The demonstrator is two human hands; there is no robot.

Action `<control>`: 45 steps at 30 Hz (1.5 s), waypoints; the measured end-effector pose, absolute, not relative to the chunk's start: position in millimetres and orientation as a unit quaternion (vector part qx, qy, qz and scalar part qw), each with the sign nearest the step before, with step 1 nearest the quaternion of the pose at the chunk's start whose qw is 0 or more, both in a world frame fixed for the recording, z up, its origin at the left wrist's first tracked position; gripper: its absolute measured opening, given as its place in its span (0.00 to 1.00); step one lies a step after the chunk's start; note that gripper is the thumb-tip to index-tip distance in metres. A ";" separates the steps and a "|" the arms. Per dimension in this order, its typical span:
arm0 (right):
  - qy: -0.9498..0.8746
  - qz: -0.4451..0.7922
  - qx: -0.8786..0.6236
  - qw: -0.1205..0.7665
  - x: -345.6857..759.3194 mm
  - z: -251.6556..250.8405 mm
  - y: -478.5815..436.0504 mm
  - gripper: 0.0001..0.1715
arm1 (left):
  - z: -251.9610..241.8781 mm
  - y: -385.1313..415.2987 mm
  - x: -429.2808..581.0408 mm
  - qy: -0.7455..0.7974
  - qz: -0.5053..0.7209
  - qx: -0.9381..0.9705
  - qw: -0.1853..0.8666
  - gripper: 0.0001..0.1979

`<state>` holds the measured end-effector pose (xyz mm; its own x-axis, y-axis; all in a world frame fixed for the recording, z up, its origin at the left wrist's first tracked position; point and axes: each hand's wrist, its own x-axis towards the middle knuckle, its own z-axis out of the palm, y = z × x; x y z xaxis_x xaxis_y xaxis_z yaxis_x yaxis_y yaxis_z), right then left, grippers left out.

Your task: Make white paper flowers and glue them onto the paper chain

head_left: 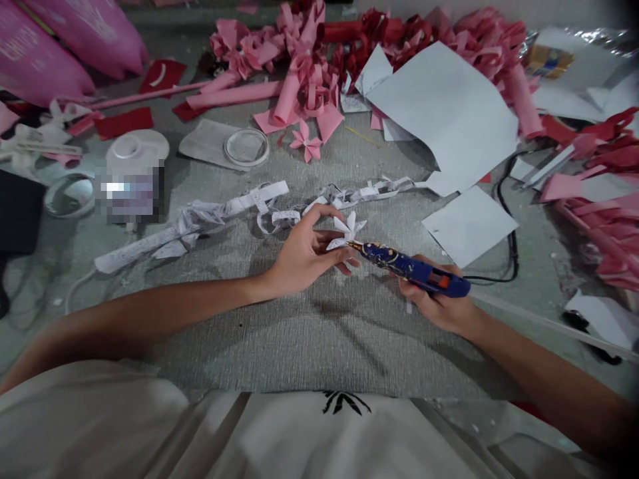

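Note:
Between the thumb and fingers of my left hand [309, 253] is a small white folded paper flower [349, 226], its petals pointing up and outward. My right hand [439, 303] grips a dark blue hot glue gun [407, 267] with an orange-red part near its back and pale smears along its body. The gun's brass-coloured nozzle is at the flower's lower right side; whether it touches the paper I cannot tell. Just behind my left hand, a chain of white paper strips [357, 194] lies on the grey table [299, 332].
A rolled white paper stem [150, 246] lies at left, near tape rolls [247, 146]. Pink and red paper pieces [309, 80] heap along the back. White sheets [444, 106] and a square sheet [470, 226] lie right of centre, beside a black cord [514, 246]. Pink bottles [44, 53] stand back left.

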<state>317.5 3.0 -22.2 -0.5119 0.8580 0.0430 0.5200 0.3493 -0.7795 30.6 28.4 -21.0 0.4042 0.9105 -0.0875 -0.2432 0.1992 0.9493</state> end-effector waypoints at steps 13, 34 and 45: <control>-0.814 0.338 -0.417 0.221 317.7 -25.0 3.0 0.24 | -21.4 28.2 31.0 0.351 0.427 0.472 0.687 0.25; -0.785 0.347 -0.453 0.242 320.2 -30.2 4.2 0.25 | -18.1 28.8 31.7 0.348 0.432 0.470 0.687 0.26; -0.819 0.275 -0.435 0.252 319.9 -29.4 3.1 0.19 | -19.2 29.7 32.7 0.348 0.436 0.463 0.688 0.26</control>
